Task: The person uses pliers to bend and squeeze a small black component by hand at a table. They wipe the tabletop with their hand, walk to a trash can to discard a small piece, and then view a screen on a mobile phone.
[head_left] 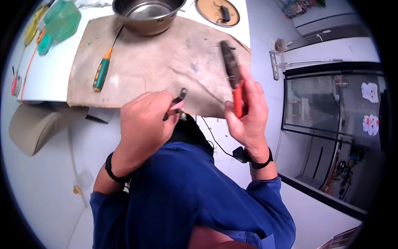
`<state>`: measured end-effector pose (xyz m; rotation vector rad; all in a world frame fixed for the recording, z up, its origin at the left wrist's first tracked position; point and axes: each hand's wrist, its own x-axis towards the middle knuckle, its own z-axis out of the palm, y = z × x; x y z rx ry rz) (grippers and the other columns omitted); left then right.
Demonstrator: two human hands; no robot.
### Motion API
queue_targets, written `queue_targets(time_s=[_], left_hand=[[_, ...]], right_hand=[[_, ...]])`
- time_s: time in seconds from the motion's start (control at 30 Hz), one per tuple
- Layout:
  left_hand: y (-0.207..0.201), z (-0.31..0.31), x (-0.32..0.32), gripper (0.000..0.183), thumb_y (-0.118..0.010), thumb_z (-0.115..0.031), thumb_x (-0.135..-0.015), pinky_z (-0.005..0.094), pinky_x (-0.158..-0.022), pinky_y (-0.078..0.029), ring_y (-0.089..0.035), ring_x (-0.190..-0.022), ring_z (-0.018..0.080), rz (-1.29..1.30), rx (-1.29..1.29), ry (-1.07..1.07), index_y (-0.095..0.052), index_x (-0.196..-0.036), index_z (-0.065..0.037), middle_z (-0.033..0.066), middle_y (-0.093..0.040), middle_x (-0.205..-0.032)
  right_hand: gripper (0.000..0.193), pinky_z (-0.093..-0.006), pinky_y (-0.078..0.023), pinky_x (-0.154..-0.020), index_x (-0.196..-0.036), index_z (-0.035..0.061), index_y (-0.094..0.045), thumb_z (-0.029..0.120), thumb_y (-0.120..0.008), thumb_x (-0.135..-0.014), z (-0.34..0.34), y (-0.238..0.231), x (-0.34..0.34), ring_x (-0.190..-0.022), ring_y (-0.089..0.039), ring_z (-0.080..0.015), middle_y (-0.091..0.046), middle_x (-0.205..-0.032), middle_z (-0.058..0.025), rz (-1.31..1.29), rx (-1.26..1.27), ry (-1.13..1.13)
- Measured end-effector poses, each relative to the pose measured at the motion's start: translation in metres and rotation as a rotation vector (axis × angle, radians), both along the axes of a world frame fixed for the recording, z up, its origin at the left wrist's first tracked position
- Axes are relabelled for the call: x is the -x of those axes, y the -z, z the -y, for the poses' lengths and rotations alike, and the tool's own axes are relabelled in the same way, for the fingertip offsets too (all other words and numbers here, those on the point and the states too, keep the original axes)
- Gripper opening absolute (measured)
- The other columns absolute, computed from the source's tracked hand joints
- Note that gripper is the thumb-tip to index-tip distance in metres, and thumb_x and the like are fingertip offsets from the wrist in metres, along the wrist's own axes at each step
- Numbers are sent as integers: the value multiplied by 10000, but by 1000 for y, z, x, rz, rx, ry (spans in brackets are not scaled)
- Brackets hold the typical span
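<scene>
My left hand (145,118) is closed round a small dark curved part (179,98), whose ends stick out past the thumb side; its kind is not clear. A little shiny piece shows just below it. In my right hand (253,108) are red-handled pliers (229,62), jaws pointing up and away from me over the right side of the cloth. Thin wire-like bits show beside the jaws, blurred. The two hands are apart, both near the cloth's front edge. On the brown cloth (145,66), left of centre, lies a screwdriver (102,74) with a green and orange handle.
A metal bowl (151,28) stands at the cloth's far edge. Right of it is a round tan lid (207,10) with a black piece on it. A green plastic jar (62,20) sits far left. A beige chair (39,126) is beside the table; a glass-fronted cabinet (315,99) stands right.
</scene>
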<state>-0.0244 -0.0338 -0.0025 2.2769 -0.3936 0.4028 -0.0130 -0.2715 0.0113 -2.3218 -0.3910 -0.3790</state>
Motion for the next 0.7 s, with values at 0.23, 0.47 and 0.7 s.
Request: queue_targets(time_s=[0.23,0.47,0.7], left_hand=[[-4,-8,6,188,-700,-83,-911,290,-615,-411,-462,-637,141,-430,254,145,-559,-1021,-24,24,-498,-722],[2,-25,6,439,-649,-88,-970,308,-815,-485,-566,-871,136,-727,541,324,-491,-1373,-16,63,-569,-1034],[9,-27,7,547,-700,-84,-935,257,-883,-469,-585,-950,117,-545,485,437,-498,-1437,-9,48,-599,-1099]], right_hand=[[678,-378,-550,-729,-1330,-11,-486,-64,-648,-673,-2,5,2,-877,-672,-270,-642,-1066,-177,-76,141,-37],[648,-322,-544,-659,-1397,-17,-423,17,-675,-801,14,13,-4,-820,-644,-212,-644,-1125,-171,-850,-865,-228],[927,-266,-520,-667,-1548,-32,-305,15,-662,-693,16,18,0,-877,-619,-201,-604,-1221,-215,-998,-1185,-473]])
